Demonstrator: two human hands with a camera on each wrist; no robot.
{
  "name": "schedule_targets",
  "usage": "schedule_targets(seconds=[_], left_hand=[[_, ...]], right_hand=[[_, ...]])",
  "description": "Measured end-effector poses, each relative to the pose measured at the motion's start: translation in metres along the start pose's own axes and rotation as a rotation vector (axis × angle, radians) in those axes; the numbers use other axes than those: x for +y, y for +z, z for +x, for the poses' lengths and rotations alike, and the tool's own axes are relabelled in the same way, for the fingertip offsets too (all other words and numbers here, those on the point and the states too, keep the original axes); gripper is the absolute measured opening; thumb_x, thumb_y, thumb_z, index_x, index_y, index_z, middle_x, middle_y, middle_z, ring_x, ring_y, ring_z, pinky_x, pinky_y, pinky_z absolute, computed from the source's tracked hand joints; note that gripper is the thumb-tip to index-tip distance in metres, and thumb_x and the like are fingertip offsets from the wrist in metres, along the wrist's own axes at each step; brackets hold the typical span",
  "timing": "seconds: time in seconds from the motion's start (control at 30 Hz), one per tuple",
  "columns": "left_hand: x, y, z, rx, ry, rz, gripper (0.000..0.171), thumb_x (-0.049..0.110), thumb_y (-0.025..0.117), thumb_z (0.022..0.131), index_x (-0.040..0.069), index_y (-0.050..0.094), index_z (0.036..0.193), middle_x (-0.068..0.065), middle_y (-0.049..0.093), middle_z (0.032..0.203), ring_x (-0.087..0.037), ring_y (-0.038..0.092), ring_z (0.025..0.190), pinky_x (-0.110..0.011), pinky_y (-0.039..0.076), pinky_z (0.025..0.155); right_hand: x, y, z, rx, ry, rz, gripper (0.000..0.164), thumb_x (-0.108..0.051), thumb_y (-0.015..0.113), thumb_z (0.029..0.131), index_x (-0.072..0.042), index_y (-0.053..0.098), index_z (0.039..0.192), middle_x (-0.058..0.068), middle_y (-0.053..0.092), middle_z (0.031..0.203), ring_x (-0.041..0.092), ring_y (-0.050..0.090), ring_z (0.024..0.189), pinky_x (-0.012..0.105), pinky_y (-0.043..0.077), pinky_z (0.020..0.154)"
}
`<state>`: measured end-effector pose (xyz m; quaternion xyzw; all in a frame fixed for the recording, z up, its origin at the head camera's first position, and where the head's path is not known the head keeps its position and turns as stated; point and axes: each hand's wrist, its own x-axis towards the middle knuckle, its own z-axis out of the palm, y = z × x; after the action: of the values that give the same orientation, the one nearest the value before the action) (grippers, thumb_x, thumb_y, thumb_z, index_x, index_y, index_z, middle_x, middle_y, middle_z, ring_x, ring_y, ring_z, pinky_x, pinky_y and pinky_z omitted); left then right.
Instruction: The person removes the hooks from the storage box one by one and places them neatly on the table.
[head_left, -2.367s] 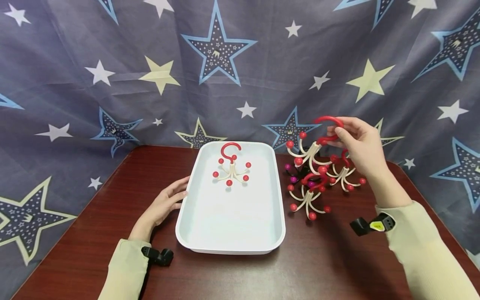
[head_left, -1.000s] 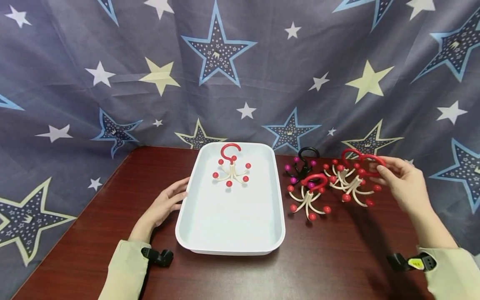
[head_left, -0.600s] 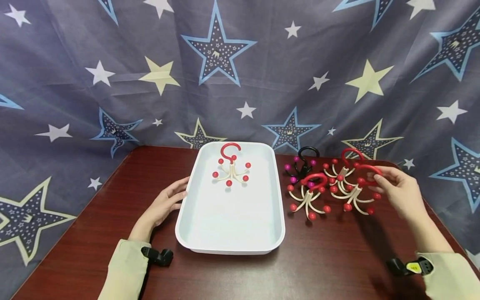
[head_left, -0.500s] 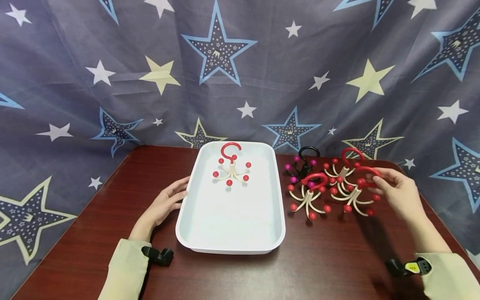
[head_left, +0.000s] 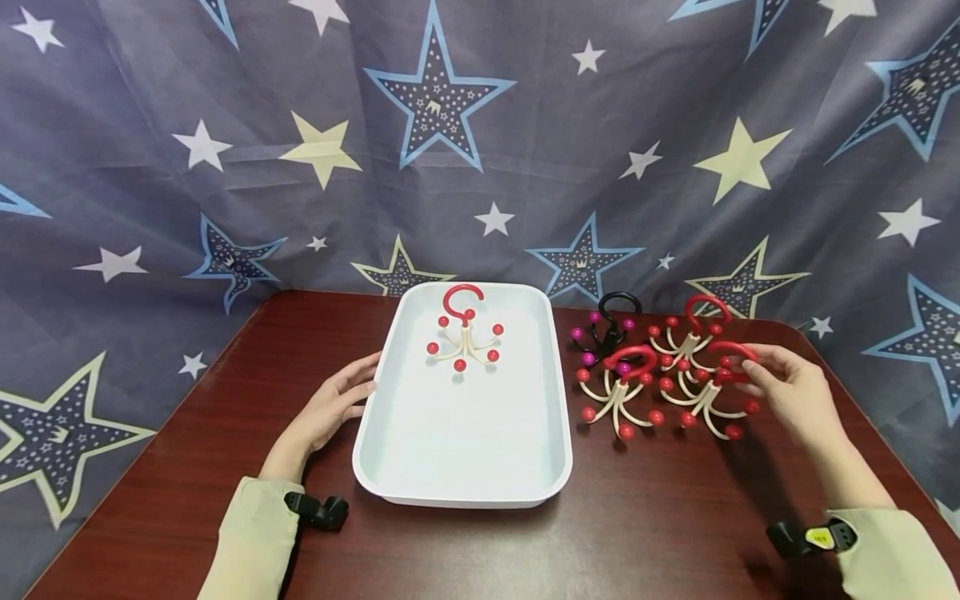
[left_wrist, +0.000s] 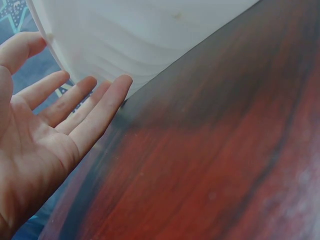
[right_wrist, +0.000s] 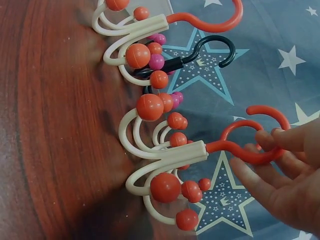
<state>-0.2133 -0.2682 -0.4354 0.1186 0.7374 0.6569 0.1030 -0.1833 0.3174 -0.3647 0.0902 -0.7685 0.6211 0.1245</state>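
Note:
My right hand (head_left: pixel 801 390) pinches the red hook of a cream multi-arm hanger (head_left: pixel 705 398) with red ball tips. Its arms are spread low at the tabletop, at the right of a group of similar hangers. In the right wrist view, thumb and fingers of the right hand (right_wrist: pixel 287 167) meet on the hook's curve, above the cream stem of that hanger (right_wrist: pixel 175 156). My left hand (head_left: pixel 330 406) has its fingertips at the left wall of a white tray (head_left: pixel 465 450). The left wrist view shows those fingers loosely extended, palm bare. Inside the tray stands another red-and-cream hanger (head_left: pixel 465 337).
Beside the held hanger stand a red-and-cream hanger (head_left: pixel 617 393) in front and another (head_left: pixel 690 337) behind. A black hanger with purple balls (head_left: pixel 611 337) stands at the back, partly overlapped. A star-patterned curtain (head_left: pixel 300 225) rises behind the dark wooden table (head_left: pixel 637 533).
My right hand has carried the hanger from above the group out to the right, then down to the table and slightly toward me. The left hand and the tray stay where they were.

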Motion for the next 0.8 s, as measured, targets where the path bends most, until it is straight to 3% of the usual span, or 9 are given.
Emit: schedule_targets(seconds=[0.2, 0.3, 0.37, 0.47, 0.8], left_hand=[[0.0, 0.0, -0.001, -0.003, -0.003, 0.006, 0.056, 0.02, 0.049, 0.098, 0.01, 0.026, 0.148, -0.023, 0.032, 0.147, -0.002, 0.06, 0.104, -0.028, 0.054, 0.08], [0.001, 0.0, -0.001, 0.0, -0.003, 0.005, 0.056, 0.02, 0.05, 0.097, 0.01, 0.026, 0.148, -0.023, 0.032, 0.147, -0.002, 0.06, 0.104, -0.029, 0.054, 0.08], [0.0, 0.0, -0.001, 0.001, -0.002, 0.006, 0.056, 0.02, 0.05, 0.097, 0.01, 0.027, 0.148, -0.022, 0.032, 0.147, -0.002, 0.06, 0.104, -0.029, 0.054, 0.08], [0.0, 0.0, 0.0, 0.001, -0.002, 0.007, 0.056, 0.02, 0.05, 0.097, 0.011, 0.027, 0.148, -0.022, 0.032, 0.146, -0.002, 0.059, 0.105, -0.029, 0.054, 0.08], [-0.001, 0.0, 0.0, 0.002, 0.006, 0.008, 0.056, 0.02, 0.05, 0.097, 0.01, 0.027, 0.148, -0.022, 0.034, 0.145, -0.003, 0.059, 0.105, -0.03, 0.054, 0.081]], right_hand=[[-0.007, -0.001, 0.001, 0.017, -0.002, -0.218, 0.025, -0.004, 0.055, 0.092, -0.024, 0.063, 0.103, -0.027, 0.066, 0.085, -0.01, 0.063, 0.073, 0.01, 0.05, 0.061], [-0.015, 0.001, 0.005, 0.055, -0.024, -0.373, 0.019, -0.01, 0.058, 0.092, -0.013, 0.065, 0.11, -0.034, 0.06, 0.086, -0.017, 0.058, 0.076, 0.005, 0.045, 0.064], [-0.022, 0.004, 0.009, 0.086, -0.039, -0.45, 0.024, -0.013, 0.059, 0.092, -0.005, 0.064, 0.114, -0.038, 0.057, 0.086, -0.02, 0.054, 0.078, 0.003, 0.041, 0.066], [-0.032, 0.012, 0.017, 0.099, -0.055, -0.46, 0.031, -0.015, 0.059, 0.092, 0.003, 0.06, 0.116, -0.039, 0.057, 0.088, -0.02, 0.054, 0.082, 0.002, 0.04, 0.069], [-0.062, 0.061, 0.045, 0.018, -0.15, -0.323, 0.027, -0.011, 0.059, 0.091, 0.005, 0.062, 0.114, -0.031, 0.061, 0.093, -0.015, 0.057, 0.088, 0.004, 0.044, 0.073]])
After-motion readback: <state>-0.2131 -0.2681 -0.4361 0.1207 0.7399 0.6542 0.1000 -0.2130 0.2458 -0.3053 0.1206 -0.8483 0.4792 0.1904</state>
